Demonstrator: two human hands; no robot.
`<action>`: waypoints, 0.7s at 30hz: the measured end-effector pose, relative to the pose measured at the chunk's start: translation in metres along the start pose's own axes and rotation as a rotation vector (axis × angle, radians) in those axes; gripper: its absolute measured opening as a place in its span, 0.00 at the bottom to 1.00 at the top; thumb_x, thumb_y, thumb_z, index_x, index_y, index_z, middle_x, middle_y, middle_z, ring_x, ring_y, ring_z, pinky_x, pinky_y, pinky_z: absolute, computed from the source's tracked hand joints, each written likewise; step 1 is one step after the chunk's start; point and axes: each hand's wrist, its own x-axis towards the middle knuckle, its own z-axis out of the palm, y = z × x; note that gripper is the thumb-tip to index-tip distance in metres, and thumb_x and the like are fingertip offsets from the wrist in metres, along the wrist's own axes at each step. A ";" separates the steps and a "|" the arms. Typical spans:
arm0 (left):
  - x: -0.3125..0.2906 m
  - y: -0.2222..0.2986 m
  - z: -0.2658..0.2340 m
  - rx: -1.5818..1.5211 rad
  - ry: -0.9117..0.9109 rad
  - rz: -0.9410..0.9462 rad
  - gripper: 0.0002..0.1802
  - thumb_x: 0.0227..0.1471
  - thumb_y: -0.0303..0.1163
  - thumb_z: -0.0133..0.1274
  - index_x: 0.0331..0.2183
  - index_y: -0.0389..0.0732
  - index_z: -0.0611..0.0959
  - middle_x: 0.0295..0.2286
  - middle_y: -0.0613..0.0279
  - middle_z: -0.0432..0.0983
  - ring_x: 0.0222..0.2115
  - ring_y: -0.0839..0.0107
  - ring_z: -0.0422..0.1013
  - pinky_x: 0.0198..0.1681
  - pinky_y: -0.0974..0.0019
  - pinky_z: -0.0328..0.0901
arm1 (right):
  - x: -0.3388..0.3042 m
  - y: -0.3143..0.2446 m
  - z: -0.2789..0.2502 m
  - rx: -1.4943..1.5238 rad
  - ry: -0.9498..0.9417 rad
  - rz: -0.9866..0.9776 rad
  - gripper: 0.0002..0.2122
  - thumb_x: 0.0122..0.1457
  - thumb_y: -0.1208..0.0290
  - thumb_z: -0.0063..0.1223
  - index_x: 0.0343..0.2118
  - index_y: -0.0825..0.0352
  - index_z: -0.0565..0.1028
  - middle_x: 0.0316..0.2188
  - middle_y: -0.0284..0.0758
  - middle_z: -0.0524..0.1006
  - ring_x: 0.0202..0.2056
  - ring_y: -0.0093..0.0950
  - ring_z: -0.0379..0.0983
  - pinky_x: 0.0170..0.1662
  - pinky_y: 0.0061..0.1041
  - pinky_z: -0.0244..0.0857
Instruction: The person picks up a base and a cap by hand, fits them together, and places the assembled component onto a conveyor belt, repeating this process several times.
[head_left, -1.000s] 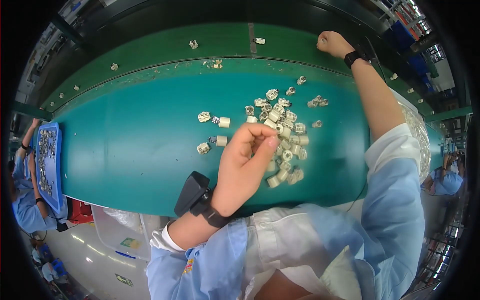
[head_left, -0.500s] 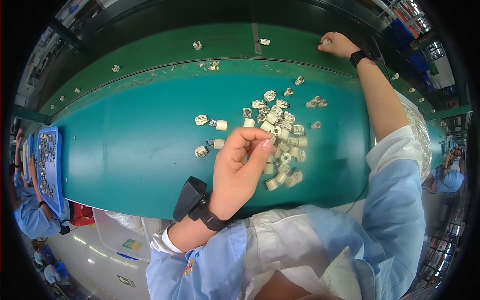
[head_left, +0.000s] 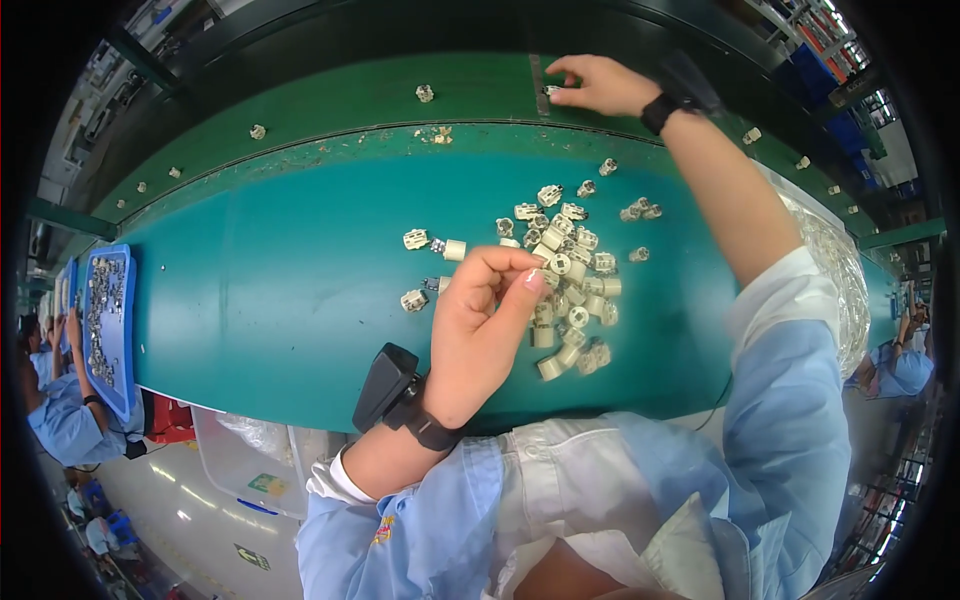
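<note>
My right hand (head_left: 605, 86) is stretched out over the far green belt. Its thumb and index finger are apart, with a small white-and-dark socket-like fitting (head_left: 551, 91) at the thumb tip. Over the near edge of a pile of cream plastic fittings, my left hand (head_left: 480, 325) keeps thumb and index pinched together. Whatever lies in that pinch blends with the pile behind it. Cream round caps (head_left: 549, 368) and clear-and-metal sockets (head_left: 595, 357) make up the pile. Left of it lie a cream cylinder (head_left: 455, 250) with a socket beside it, and loose fittings (head_left: 414, 300).
Further fittings (head_left: 425, 93) are spaced along the far belt. At the left, a blue tray (head_left: 128, 330) holds many small metal parts, with a person's arms beside it. A clear plastic bag (head_left: 840, 290) sits right of the teal table (head_left: 250, 330). Below the table edge stands a clear bin (head_left: 225, 470).
My right hand has moved left along the belt to the fitting near the dark seam, its fingers now spread. Fittings on the belt have shifted right. My left hand keeps its pinch, nearly still.
</note>
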 end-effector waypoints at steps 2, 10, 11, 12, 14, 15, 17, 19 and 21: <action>-0.003 0.002 -0.003 0.027 0.013 0.005 0.07 0.54 0.27 0.48 0.36 0.38 0.73 0.30 0.68 0.70 0.30 0.82 0.68 0.35 0.76 0.62 | 0.005 -0.015 0.008 -0.135 -0.009 -0.022 0.16 0.50 0.63 0.53 0.39 0.69 0.72 0.33 0.38 0.73 0.32 0.31 0.71 0.35 0.26 0.64; -0.019 0.007 0.000 0.023 -0.034 0.025 0.09 0.55 0.29 0.45 0.39 0.37 0.71 0.33 0.64 0.72 0.33 0.78 0.68 0.37 0.74 0.63 | -0.082 -0.116 -0.052 0.748 0.077 -0.045 0.09 0.53 0.73 0.51 0.36 0.71 0.72 0.29 0.30 0.74 0.29 0.16 0.70 0.33 0.15 0.65; -0.024 0.008 0.005 -0.008 -0.056 0.002 0.10 0.55 0.30 0.45 0.39 0.37 0.71 0.33 0.63 0.72 0.34 0.77 0.68 0.37 0.73 0.63 | -0.106 -0.136 -0.058 0.814 0.057 -0.090 0.10 0.53 0.74 0.51 0.37 0.71 0.72 0.30 0.30 0.74 0.32 0.16 0.70 0.36 0.15 0.65; -0.029 0.009 0.011 -0.035 -0.072 -0.031 0.11 0.56 0.30 0.45 0.40 0.37 0.70 0.34 0.62 0.72 0.34 0.76 0.69 0.38 0.73 0.64 | -0.133 -0.157 -0.060 0.854 0.069 -0.117 0.10 0.53 0.73 0.53 0.37 0.71 0.73 0.29 0.30 0.75 0.32 0.16 0.70 0.36 0.15 0.65; -0.040 0.007 0.025 -0.241 -0.160 -0.071 0.12 0.56 0.32 0.44 0.41 0.37 0.69 0.35 0.61 0.72 0.35 0.75 0.69 0.39 0.71 0.64 | -0.178 -0.193 -0.057 0.746 0.131 -0.123 0.09 0.51 0.74 0.54 0.35 0.70 0.74 0.29 0.30 0.75 0.30 0.17 0.70 0.34 0.16 0.65; -0.045 0.005 0.031 -0.347 -0.221 -0.068 0.13 0.56 0.32 0.44 0.42 0.37 0.69 0.35 0.60 0.72 0.35 0.74 0.69 0.40 0.71 0.64 | -0.196 -0.207 -0.056 0.511 0.198 -0.173 0.09 0.49 0.75 0.56 0.34 0.68 0.75 0.28 0.31 0.75 0.28 0.20 0.70 0.31 0.17 0.64; -0.051 0.001 0.035 -0.402 -0.272 -0.118 0.13 0.56 0.32 0.45 0.42 0.37 0.69 0.35 0.61 0.72 0.35 0.73 0.69 0.40 0.71 0.64 | -0.220 -0.225 -0.043 0.507 0.247 -0.229 0.09 0.48 0.75 0.57 0.34 0.67 0.76 0.27 0.33 0.75 0.27 0.24 0.70 0.30 0.20 0.63; -0.055 -0.005 0.034 -0.437 -0.331 -0.159 0.12 0.55 0.31 0.46 0.41 0.37 0.69 0.35 0.61 0.72 0.34 0.73 0.69 0.39 0.71 0.64 | -0.234 -0.227 -0.033 0.438 0.309 -0.224 0.10 0.48 0.74 0.57 0.35 0.67 0.75 0.28 0.34 0.75 0.30 0.26 0.70 0.32 0.21 0.63; -0.055 -0.012 0.032 -0.442 -0.322 -0.171 0.11 0.55 0.30 0.47 0.40 0.38 0.70 0.33 0.61 0.72 0.33 0.73 0.69 0.38 0.71 0.64 | -0.247 -0.213 -0.025 0.319 0.312 -0.248 0.11 0.48 0.74 0.57 0.36 0.67 0.75 0.30 0.35 0.75 0.32 0.27 0.71 0.34 0.21 0.64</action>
